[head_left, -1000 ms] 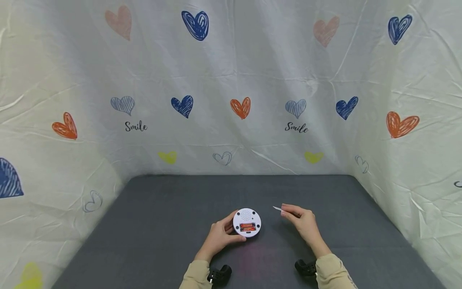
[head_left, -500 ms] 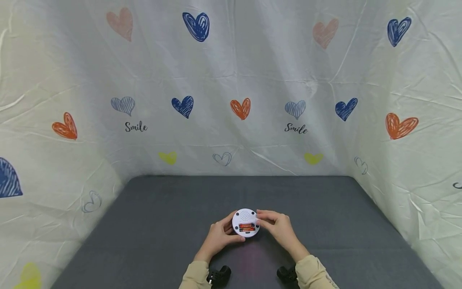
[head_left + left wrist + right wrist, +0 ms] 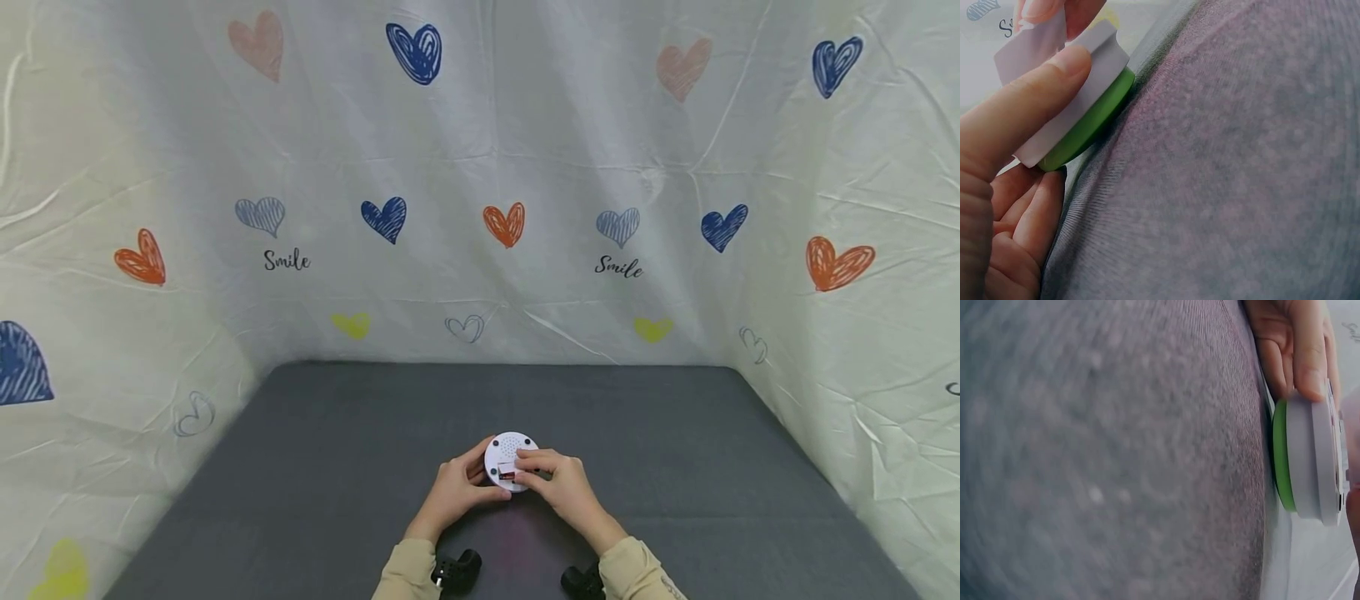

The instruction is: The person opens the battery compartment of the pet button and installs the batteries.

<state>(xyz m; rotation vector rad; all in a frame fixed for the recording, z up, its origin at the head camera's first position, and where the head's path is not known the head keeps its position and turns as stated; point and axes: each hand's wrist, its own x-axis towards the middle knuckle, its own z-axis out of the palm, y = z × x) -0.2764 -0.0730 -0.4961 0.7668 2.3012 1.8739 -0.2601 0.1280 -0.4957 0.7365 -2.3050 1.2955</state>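
My left hand (image 3: pixel 452 492) grips a round white battery-powered device (image 3: pixel 509 443) by its left edge, thumb at the near side. Its back faces up, with a patch of small holes and dark round feet. In the wrist views a green layer (image 3: pixel 1094 119) shows on its underside, close over the table. An orange-red battery (image 3: pixel 507 477) shows in the open compartment; the rest of the compartment is covered. My right hand (image 3: pixel 567 485) pinches a small white battery cover (image 3: pixel 1032 53) over that compartment. The cover stands tilted up from the device in the left wrist view.
A dark grey cloth-covered table (image 3: pixel 360 433) lies beneath both hands. White curtains (image 3: pixel 480 125) printed with hearts and "Smile" enclose it at the back and sides. A black wrist-worn camera (image 3: pixel 459 571) sits below the left hand.
My right hand has moved left with the battery cover, from apart on the right to over the device. The cover now hides part of the batteries. My left hand stays nearly still.
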